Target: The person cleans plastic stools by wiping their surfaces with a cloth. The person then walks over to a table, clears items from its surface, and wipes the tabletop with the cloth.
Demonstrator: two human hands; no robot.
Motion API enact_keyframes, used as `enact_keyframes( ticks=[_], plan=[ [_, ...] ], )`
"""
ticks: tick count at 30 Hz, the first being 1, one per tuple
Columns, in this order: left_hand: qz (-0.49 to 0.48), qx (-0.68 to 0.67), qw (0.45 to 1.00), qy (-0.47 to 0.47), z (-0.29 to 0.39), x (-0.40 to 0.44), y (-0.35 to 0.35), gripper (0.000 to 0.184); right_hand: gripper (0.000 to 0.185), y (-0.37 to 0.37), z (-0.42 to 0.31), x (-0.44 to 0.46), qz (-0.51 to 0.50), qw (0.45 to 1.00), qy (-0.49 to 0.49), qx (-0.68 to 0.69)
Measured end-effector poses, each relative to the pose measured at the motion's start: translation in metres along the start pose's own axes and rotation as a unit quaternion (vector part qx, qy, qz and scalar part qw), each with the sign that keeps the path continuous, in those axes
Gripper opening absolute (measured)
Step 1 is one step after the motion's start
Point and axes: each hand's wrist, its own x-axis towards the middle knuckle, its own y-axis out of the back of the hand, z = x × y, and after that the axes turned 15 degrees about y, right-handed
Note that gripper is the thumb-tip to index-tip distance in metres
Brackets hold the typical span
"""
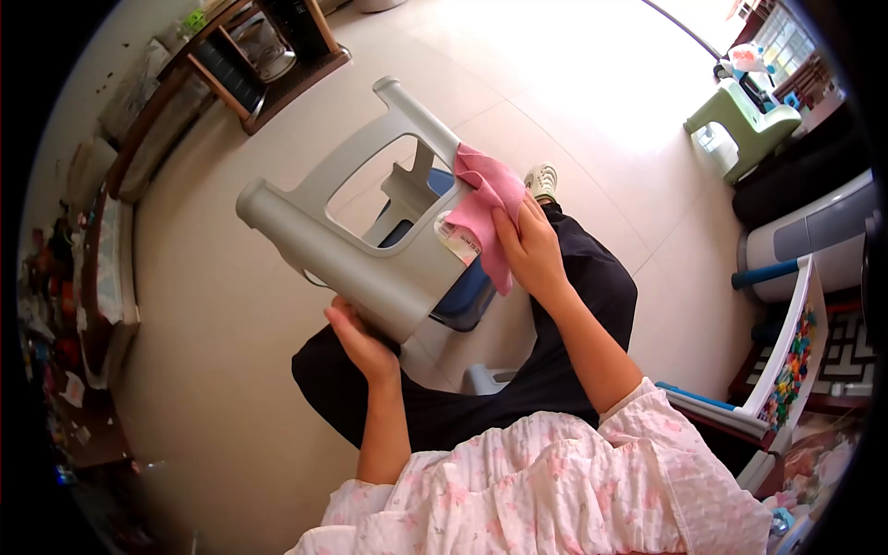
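Note:
A grey plastic stool (375,282) is tilted on its side above my lap, its legs and arched opening facing away from me. My left hand (365,347) grips its lower edge near my left knee; the thumb shows, while the other fingers are partly hidden under the stool. In my right hand (535,250) is a pink cloth (490,199), pressed against the stool's right side. Beside the cloth, a white printed label (457,239) on the stool is partly covered. Behind and below the stool, a dark blue object (467,301) shows only in part.
Pale tiles (222,370) make up the floor. A green stool (749,125) stands at the far right, near a grey cylindrical object (814,236). A tray of colourful small pieces (794,370) is close by on the right. A wooden shelf unit (296,79) stands at upper left.

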Motion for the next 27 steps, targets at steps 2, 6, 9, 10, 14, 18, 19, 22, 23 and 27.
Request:
enact_keyframes(
  ticks=[2, 6, 9, 10, 14, 18, 19, 22, 23, 27],
  plan=[
    [0.051, 0.171, 0.982, -0.061, 0.004, 0.004, -0.005, 0.054, 0.025, -0.002, -0.005, -0.001, -0.007, 1.000, 0.007, -0.006],
    [-0.002, 0.158, 0.987, -0.023, 0.008, 0.010, -0.010, 0.054, 0.021, -0.009, -0.050, 0.004, -0.108, 0.977, 0.182, -0.002],
    [-0.051, 0.079, 0.995, 0.022, -0.010, 0.028, 0.015, 0.053, 0.030, -0.015, -0.079, 0.000, -0.171, 0.950, 0.253, 0.062],
    [-0.055, 0.241, 0.961, -0.124, -0.020, 0.037, 0.029, 0.053, 0.030, -0.012, -0.083, -0.004, -0.174, 0.949, 0.255, 0.060],
    [-0.069, -0.020, 0.995, 0.072, -0.033, 0.034, 0.024, 0.049, 0.024, 0.030, -0.092, 0.002, -0.305, 0.915, 0.012, 0.262],
    [-0.005, 0.149, 0.989, -0.005, -0.017, 0.020, 0.009, 0.050, 0.024, 0.070, -0.084, 0.015, 0.024, 0.939, -0.194, 0.284],
    [0.002, 0.143, 0.990, -0.008, -0.016, 0.018, 0.006, 0.051, 0.025, 0.077, -0.088, 0.020, 0.143, 0.915, -0.231, 0.298],
    [0.011, 0.129, 0.992, -0.012, -0.015, 0.014, 0.001, 0.053, 0.030, 0.080, -0.085, 0.019, 0.166, 0.966, -0.123, 0.155],
    [-0.005, 0.141, 0.990, -0.011, -0.013, 0.013, 0.004, 0.051, 0.031, 0.076, -0.083, 0.011, 0.073, 0.987, -0.134, 0.058],
    [0.012, 0.131, 0.991, -0.024, -0.006, 0.005, -0.008, 0.051, 0.032, 0.029, -0.042, 0.016, -0.121, 0.978, 0.107, -0.132]
  ],
)
